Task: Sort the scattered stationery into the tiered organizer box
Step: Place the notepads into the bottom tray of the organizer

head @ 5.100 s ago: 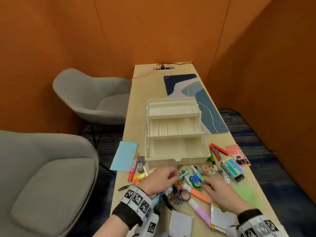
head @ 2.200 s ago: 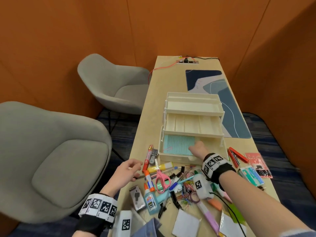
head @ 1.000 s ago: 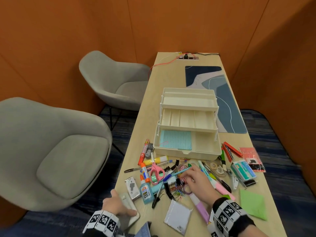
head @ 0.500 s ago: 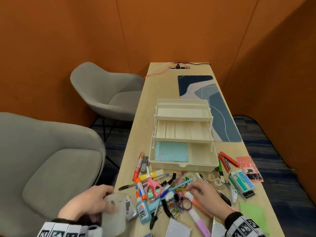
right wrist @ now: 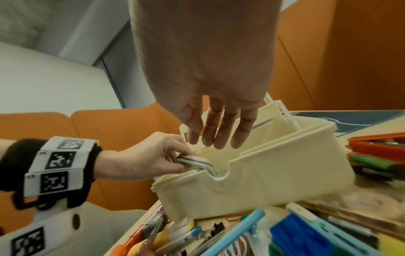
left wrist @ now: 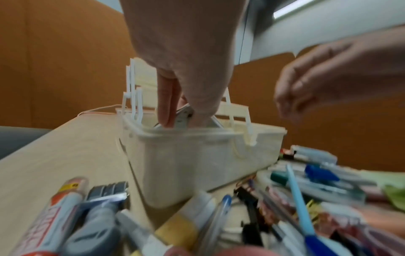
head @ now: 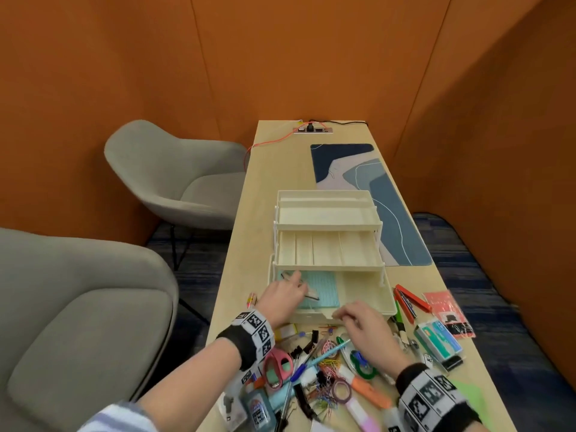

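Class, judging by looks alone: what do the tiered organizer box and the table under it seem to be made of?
Organizer box: apparently moulded plastic, cream with a matt finish; it has thin walls, rounded corners and slim hinge arms. Table: looks like pale wood or wood-effect laminate, smooth with a slight sheen; no grain is clear enough to tell which.

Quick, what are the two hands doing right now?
Left hand: pinches a flat white packet over the organizer box bottom tier.
Right hand: open, fingers straight, holds nothing.

Head view high above the table (head: 240,232), looking down; wrist views low, close; all sharing the organizer box (head: 327,244).
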The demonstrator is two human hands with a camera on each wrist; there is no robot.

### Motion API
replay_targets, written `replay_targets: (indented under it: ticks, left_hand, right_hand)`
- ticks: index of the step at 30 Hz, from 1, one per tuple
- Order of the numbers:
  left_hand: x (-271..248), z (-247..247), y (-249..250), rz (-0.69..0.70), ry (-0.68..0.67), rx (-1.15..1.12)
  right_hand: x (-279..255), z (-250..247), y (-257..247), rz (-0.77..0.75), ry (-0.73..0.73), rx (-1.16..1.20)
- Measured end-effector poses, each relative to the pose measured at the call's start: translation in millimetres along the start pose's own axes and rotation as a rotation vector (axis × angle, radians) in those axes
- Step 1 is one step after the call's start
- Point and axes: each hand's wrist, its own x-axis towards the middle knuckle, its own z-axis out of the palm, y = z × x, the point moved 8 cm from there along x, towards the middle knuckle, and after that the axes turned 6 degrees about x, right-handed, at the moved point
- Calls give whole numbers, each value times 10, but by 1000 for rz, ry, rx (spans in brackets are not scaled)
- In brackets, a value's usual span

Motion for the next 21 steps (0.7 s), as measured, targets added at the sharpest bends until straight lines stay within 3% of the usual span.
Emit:
replay_targets:
  ticks: [3,7,11,15,19,21]
  left_hand:
    - [60,91,-81,-75,-49,40]
    - [144,144,-126,-183,-182,28]
    - [278,204,-14,-117,-191,-26]
    - [365,470,84,47,-277,-99]
    - [374,564,-42,2,-328,-76]
    - [345,566,-55,-16,-325,-88]
  right_hand:
    - [339,87,11,26,-29,-97]
    - [748,426,87,96,-260,-217]
    - [870,650,164,183,-422,-287]
    - [771,548,299,194,-290,-441]
    - [445,362,282,39,-182,-461]
    - [255,158,262,-39,-37,-349]
